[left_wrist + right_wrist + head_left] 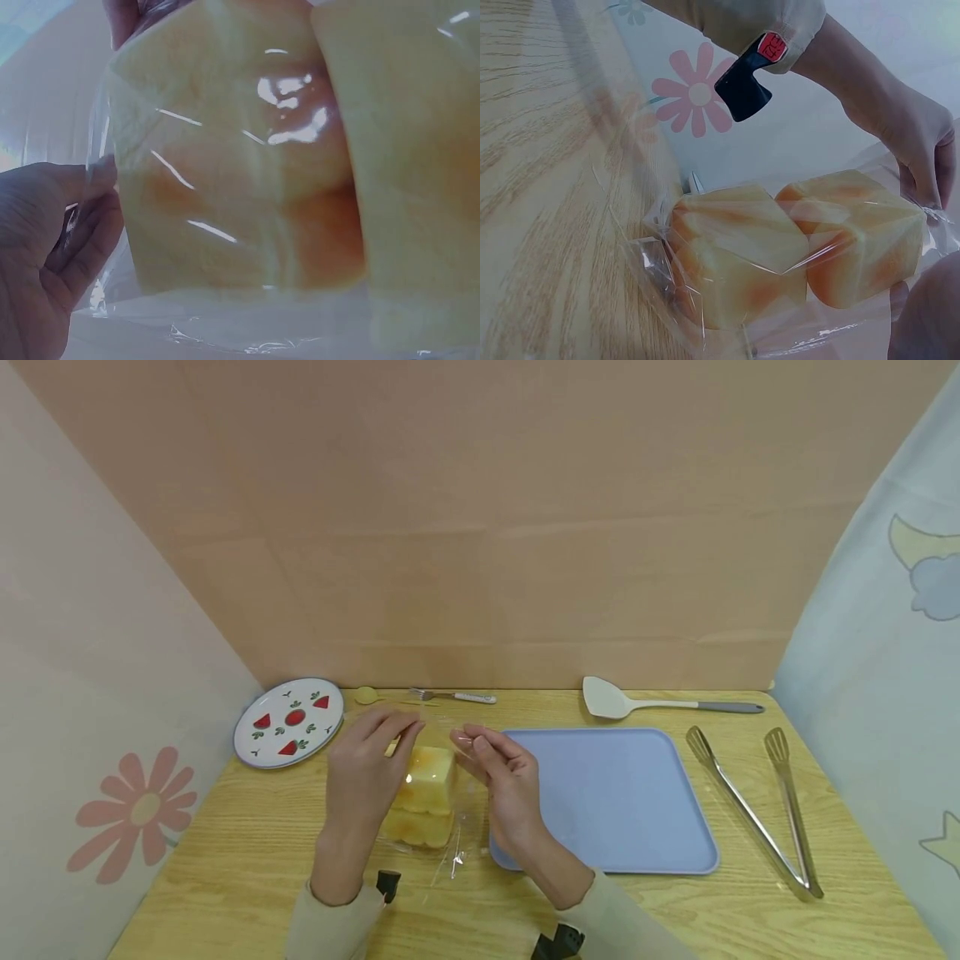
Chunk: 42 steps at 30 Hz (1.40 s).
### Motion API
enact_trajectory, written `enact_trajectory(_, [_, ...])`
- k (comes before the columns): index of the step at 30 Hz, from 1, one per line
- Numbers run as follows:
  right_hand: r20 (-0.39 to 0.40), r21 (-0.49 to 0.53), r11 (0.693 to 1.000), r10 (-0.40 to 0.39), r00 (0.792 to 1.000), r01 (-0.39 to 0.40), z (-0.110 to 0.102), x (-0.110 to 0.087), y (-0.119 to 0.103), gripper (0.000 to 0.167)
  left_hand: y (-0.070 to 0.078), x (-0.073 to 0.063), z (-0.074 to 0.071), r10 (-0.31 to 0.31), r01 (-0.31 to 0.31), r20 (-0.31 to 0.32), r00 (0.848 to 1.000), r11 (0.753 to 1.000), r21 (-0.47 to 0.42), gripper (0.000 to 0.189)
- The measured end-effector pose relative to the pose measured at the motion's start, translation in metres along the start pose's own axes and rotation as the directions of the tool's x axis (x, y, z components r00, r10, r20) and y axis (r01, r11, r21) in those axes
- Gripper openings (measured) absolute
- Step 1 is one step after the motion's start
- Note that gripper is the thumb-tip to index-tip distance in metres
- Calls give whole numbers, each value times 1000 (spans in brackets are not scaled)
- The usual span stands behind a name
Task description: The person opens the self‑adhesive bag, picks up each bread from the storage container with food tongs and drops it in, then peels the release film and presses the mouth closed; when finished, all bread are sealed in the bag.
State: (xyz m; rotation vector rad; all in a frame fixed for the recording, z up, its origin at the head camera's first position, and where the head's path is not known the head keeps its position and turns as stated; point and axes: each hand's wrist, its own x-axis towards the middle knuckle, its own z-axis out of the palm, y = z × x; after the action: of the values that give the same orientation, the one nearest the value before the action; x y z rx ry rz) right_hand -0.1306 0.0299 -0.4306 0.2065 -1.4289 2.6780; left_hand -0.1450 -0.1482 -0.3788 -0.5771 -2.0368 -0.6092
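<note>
Two pieces of golden square bread (739,259) lie one beside the other inside a clear plastic bag (459,858). My left hand (366,768) pinches the bag's far edge between thumb and fingers, left of the bread. Opposite it, my right hand (516,785) pinches the same edge on the right side, thumb against the curled fingers. In the left wrist view, the shiny film covers the bread closely, and a hand grips its edge at the left. The right wrist view shows the left fingers on the gathered film at the bag's end.
A blue tray (615,802) lies right of the bag. Metal tongs (757,827) rest beyond it, and a white spatula (609,700) lies behind. At the back left are a patterned plate (296,737), a fork (453,696) and a yellow spoon (367,695).
</note>
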Motion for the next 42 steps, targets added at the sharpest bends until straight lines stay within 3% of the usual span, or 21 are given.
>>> enact_trajectory(7, [-5,13,1000,9,1000,-9,-1,0,1,22,-5,-1,-4,-104,104,-37,994,995,5,13])
enact_trajectory(12, [-15,51,998,23,1000,-23,0,1,1,22,-15,0,-13,-188,186,-112,976,982,-31,11])
enact_trajectory(17, [-19,101,994,40,999,-38,0,1,1,24,-22,2,-22,-294,286,-206,933,956,-70,9])
enact_trajectory(25, [-23,140,989,51,998,-48,0,0,-1,24,-39,3,-43,-442,415,-315,840,897,-151,14])
enact_trajectory(29, [-22,147,988,52,998,-48,0,0,-1,23,-49,4,-55,-519,481,-366,773,855,-194,12])
enact_trajectory(33, [-26,152,987,56,998,-51,-2,1,0,22,-56,5,-67,-617,573,-405,674,784,-241,17])
enact_trajectory(35, [-27,150,987,56,998,-52,-2,1,0,23,-58,6,-74,-644,603,-428,634,758,-247,21])
enact_trajectory(37, [-29,149,987,59,998,-54,-3,2,0,24,-59,6,-80,-655,622,-467,594,742,-249,23])
enact_trajectory(42, [-33,150,987,55,998,-49,-3,2,0,24,-62,6,-92,-698,650,-532,480,690,-319,25])
